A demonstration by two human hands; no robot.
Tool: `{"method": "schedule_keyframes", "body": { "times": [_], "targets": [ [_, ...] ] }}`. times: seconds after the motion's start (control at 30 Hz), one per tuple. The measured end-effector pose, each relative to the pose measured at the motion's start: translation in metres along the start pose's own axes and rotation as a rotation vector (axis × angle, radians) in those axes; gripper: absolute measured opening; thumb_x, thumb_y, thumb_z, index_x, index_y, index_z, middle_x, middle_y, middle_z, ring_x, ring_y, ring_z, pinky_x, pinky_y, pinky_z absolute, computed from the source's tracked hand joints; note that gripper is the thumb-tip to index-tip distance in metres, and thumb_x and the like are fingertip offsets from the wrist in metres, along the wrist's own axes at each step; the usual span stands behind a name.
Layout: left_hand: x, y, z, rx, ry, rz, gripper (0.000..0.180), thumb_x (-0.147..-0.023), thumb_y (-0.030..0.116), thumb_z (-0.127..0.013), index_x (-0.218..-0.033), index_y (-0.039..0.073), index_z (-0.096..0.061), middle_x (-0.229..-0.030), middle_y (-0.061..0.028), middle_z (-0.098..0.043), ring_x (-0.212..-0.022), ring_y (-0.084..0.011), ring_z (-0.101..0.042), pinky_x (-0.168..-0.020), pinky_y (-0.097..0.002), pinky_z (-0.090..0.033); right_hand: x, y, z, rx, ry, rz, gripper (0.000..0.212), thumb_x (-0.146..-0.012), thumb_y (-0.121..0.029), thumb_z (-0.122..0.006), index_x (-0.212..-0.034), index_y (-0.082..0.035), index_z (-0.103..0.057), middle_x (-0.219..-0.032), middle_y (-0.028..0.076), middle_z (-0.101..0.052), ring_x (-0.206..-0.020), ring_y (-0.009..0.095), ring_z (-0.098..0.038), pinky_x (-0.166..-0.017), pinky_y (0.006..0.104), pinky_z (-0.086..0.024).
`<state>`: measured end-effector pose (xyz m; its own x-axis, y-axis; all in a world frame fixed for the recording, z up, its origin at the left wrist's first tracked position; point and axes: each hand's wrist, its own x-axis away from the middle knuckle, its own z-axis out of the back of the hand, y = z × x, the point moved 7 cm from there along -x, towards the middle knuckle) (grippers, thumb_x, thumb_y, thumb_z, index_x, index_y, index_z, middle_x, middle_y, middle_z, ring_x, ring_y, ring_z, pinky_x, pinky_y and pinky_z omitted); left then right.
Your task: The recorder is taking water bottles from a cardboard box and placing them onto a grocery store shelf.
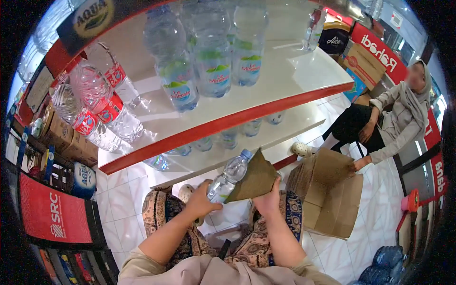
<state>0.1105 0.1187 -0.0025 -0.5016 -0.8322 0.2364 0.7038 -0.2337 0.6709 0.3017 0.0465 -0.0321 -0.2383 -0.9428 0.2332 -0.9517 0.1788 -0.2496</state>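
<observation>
My left hand [199, 202] is closed around the lower part of a clear plastic water bottle [229, 175] with a blue cap, tilted up to the right. In my right hand [269, 197] is a piece of brown cardboard [255, 179], gripped at its right edge. The bottle overlaps the cardboard's left side. Both are above my lap, just in front of the white shelf's lower level [275, 136]. On that level stand several water bottles, partly hidden under the red-edged upper shelf [280, 102].
Large water bottles [216, 71] stand on the upper shelf, with red-labelled bottles [97, 107] at its left end. An open cardboard box [327, 199] sits on the tiled floor at my right. Another person [399, 114] sits beyond it, one hand at its rim.
</observation>
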Motion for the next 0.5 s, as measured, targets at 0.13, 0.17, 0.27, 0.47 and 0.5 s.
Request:
{"method": "schedule_keyframes", "body": {
  "times": [0.13,0.17,0.27,0.47,0.5],
  "targets": [
    [0.008,-0.01,-0.054,0.174,-0.253,0.003,0.095,-0.055,0.031,-0.077,-0.126,-0.009,-0.03,-0.101,-0.0213,-0.059,-0.095,-0.028,-0.059,-0.084,-0.0359,-0.044,-0.001,0.028,0.015,-0.026,0.051,0.005,0.052,-0.088,-0.043,-0.049,-0.126,-0.008,-0.04,-0.119,0.007,-0.049,-0.105,0.021,-0.051,-0.087,0.0365,-0.044],
    [0.011,-0.032,-0.078,0.247,-0.356,0.068,0.094,-0.057,0.031,-0.077,-0.126,-0.01,-0.029,-0.101,-0.0205,-0.058,-0.094,-0.0269,-0.059,-0.083,-0.0358,-0.045,-0.006,0.034,0.032,0.229,0.161,0.062,0.05,-0.087,-0.042,-0.052,-0.122,-0.007,-0.042,-0.116,0.007,-0.051,-0.101,0.021,-0.053,-0.084,0.0354,-0.045],
    [0.024,-0.016,-0.098,0.527,-0.592,0.199,0.087,-0.063,0.031,-0.074,-0.127,-0.008,-0.029,-0.102,-0.0191,-0.059,-0.093,-0.0257,-0.06,-0.082,-0.0356,-0.046,-0.01,0.02,0.063,0.582,0.35,0.116,0.039,-0.085,-0.036,-0.056,-0.11,-0.006,-0.05,-0.103,0.007,-0.057,-0.089,0.021,-0.057,-0.078,0.0357,-0.048],
    [0.06,0.021,-0.087,1.194,-0.999,0.532,0.05,-0.075,0.023,-0.065,-0.112,-0.005,-0.049,-0.1,-0.0178,-0.061,-0.093,-0.0263,-0.06,-0.085,-0.0363,-0.047,-0.009,0.012,0.068,0.249,0.344,-0.235,0.05,-0.079,-0.038,-0.061,-0.117,-0.007,-0.049,-0.103,0.008,-0.057,-0.089,0.027,-0.059,-0.08,0.0378,-0.048],
    [0.066,0.02,-0.088,1.234,-1.124,0.51,0.049,-0.076,0.024,-0.063,-0.112,-0.006,-0.049,-0.101,-0.0185,-0.061,-0.094,-0.027,-0.06,-0.084,-0.0359,-0.047,-0.006,0.008,0.054,0.242,0.299,-0.152,0.047,-0.076,-0.045,-0.061,-0.103,-0.007,-0.054,-0.088,0.011,-0.06,-0.082,0.027,-0.059,-0.075,0.0393,-0.05]
  ]
}}
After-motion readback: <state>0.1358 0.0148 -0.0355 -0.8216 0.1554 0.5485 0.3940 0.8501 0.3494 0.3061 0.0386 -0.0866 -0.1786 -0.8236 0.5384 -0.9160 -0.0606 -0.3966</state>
